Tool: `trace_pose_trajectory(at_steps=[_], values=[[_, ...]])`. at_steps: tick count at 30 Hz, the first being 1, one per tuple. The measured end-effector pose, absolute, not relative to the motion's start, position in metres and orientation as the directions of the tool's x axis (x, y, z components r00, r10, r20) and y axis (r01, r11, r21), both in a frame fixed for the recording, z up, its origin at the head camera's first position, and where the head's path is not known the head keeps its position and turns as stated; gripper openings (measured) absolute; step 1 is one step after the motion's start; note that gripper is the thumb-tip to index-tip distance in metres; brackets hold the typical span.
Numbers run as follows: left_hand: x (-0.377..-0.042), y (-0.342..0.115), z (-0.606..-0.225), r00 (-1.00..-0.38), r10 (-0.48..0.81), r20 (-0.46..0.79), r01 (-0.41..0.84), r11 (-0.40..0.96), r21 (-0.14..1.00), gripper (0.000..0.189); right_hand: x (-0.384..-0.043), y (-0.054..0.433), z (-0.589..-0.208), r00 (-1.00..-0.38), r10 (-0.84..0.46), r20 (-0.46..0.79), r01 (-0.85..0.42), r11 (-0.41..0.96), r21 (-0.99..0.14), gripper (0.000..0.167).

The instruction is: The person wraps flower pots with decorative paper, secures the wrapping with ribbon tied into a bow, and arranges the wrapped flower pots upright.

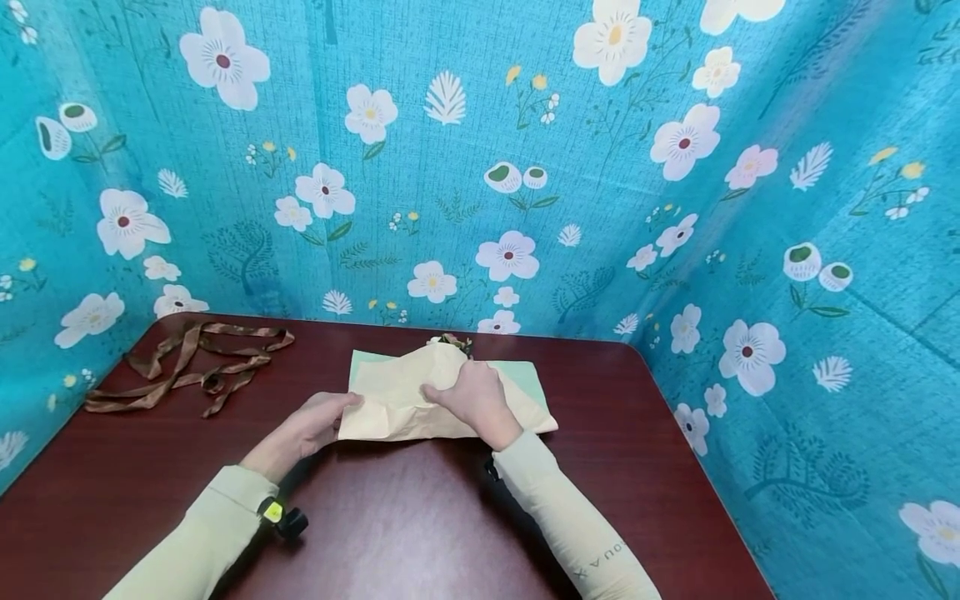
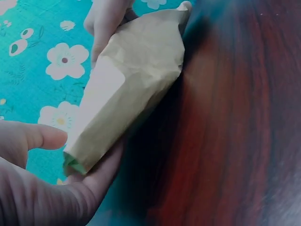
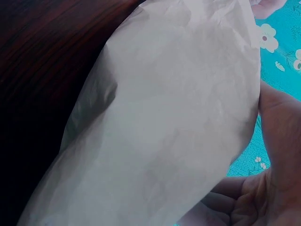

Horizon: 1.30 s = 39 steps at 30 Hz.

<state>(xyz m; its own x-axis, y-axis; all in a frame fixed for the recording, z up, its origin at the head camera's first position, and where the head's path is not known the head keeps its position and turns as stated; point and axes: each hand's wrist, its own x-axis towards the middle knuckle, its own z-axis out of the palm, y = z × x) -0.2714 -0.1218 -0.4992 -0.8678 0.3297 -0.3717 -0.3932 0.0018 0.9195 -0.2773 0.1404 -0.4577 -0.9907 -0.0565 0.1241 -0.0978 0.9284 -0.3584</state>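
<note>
Around us hangs a blue cloth [image 1: 457,229] with printed flowers, and on the far left of the dark, shiny table [image 1: 420,517] lies a brown ribbon [image 1: 213,383] in loose loops, well apart from our work. Before us, near the far edge, is the cream paper [image 1: 401,379], creased and folded over a pale green sheet [image 1: 529,377]. From its top comes a small tuft [image 1: 452,341]; the rest inside is hidden. Our left hand [image 1: 311,421] pinches the paper's left end; our right hand [image 1: 480,398] grasps its middle, covering part.
</note>
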Motion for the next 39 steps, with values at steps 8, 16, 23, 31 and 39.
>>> trace_pose_trajectory(at_steps=[8, 16, 23, 31, 39], values=[[-0.266, -0.116, -0.506, -0.891, 0.331, -0.310, -0.318, 0.031, 0.947, 0.041, -0.276, 0.140, -0.458, -0.988, -0.069, 0.140, -0.114, 0.932, -0.344, 0.063], [-0.262, -0.115, -0.503, -0.900, 0.356, -0.250, -0.257, 0.027, 0.966, 0.040, -0.276, 0.132, -0.458, -0.988, -0.041, 0.152, -0.076, 0.969, -0.234, 0.064], [-0.262, -0.117, -0.501, -0.909, 0.344, -0.235, -0.238, 0.034, 0.971, 0.041, -0.277, 0.132, -0.459, -0.987, -0.041, 0.155, -0.075, 0.971, -0.227, 0.065], [-0.262, -0.123, -0.505, -0.899, 0.367, -0.238, -0.254, 0.004, 0.967, 0.038, -0.278, 0.129, -0.457, -0.987, -0.047, 0.154, -0.081, 0.972, -0.222, 0.062], [-0.255, -0.116, -0.503, -0.890, 0.350, -0.292, -0.357, -0.138, 0.924, 0.041, -0.275, 0.125, -0.457, -0.988, -0.031, 0.152, -0.061, 0.979, -0.197, 0.060]])
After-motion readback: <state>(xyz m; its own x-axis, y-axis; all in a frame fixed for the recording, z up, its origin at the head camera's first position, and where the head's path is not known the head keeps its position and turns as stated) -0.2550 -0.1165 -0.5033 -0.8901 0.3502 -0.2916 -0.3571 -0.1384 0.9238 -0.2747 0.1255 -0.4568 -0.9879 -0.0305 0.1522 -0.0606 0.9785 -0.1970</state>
